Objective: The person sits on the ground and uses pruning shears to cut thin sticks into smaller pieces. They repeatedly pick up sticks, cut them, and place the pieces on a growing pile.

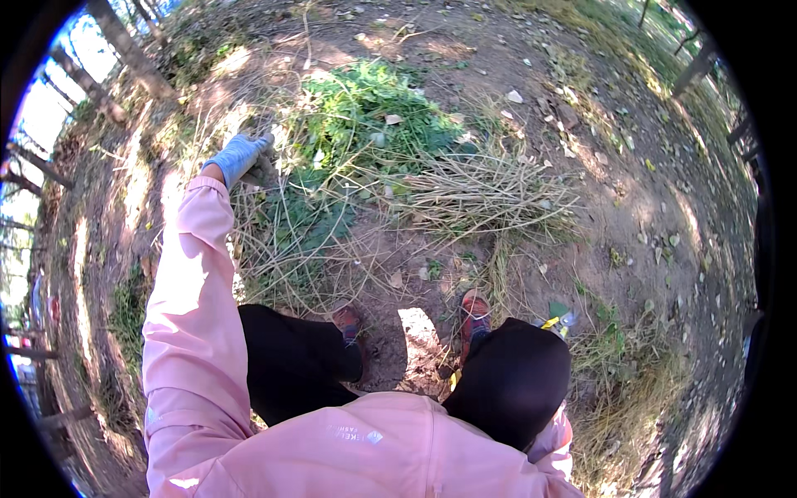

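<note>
My left hand point(246, 160), in a light-blue and grey work glove, reaches out at the far left among dry stalks point(283, 230). Its fingers are bent downward, and whether they grip a stalk is hidden. Just right of the glove spreads a heap of green leafy plants point(367, 115). A bundle of dry, straw-coloured stems point(492, 193) lies to the right of the greens, roughly parallel. My right hand is out of view; only part of its pink sleeve point(554, 445) shows beside my right knee.
A yellow-and-grey object point(557, 322), perhaps a hand tool, lies partly hidden by my right knee point(520, 380). My shoes point(474, 311) rest on bare soil. Tree trunks point(127, 46) stand at upper left. Dry grass point(629, 417) covers the lower right.
</note>
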Demonstrator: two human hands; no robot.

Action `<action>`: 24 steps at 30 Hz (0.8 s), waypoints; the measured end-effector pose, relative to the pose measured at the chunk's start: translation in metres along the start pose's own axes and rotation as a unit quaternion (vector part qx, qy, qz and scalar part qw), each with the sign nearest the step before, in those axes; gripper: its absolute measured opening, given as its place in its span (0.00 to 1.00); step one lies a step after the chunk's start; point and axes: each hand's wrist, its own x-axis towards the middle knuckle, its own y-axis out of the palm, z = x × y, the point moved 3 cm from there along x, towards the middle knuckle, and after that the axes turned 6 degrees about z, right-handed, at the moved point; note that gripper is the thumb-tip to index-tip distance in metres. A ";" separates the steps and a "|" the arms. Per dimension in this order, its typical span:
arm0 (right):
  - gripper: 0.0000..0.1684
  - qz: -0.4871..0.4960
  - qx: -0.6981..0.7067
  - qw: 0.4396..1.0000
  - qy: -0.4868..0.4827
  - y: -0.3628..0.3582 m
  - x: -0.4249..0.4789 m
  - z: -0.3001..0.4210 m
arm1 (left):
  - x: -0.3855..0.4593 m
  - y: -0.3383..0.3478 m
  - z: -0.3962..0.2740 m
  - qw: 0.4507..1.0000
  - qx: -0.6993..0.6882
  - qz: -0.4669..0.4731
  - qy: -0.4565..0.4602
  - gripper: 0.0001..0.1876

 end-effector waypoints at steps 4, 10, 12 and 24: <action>0.13 0.024 -0.164 0.986 -0.033 0.015 0.017 0.010 | -0.011 -0.014 0.038 0.993 -0.060 -0.099 -0.004 0.28; 0.11 0.024 -0.330 0.941 -0.070 0.065 0.082 0.006 | -0.022 0.011 0.038 0.854 0.241 -0.440 0.135 0.17; 0.11 0.116 -0.404 0.903 -0.093 0.083 0.106 -0.005 | -0.019 0.019 0.011 0.784 0.288 -0.479 0.270 0.15; 0.16 0.068 -0.629 0.767 0.109 -0.001 0.130 -0.062 | 0.167 0.163 0.061 0.945 0.275 -0.174 0.032 0.34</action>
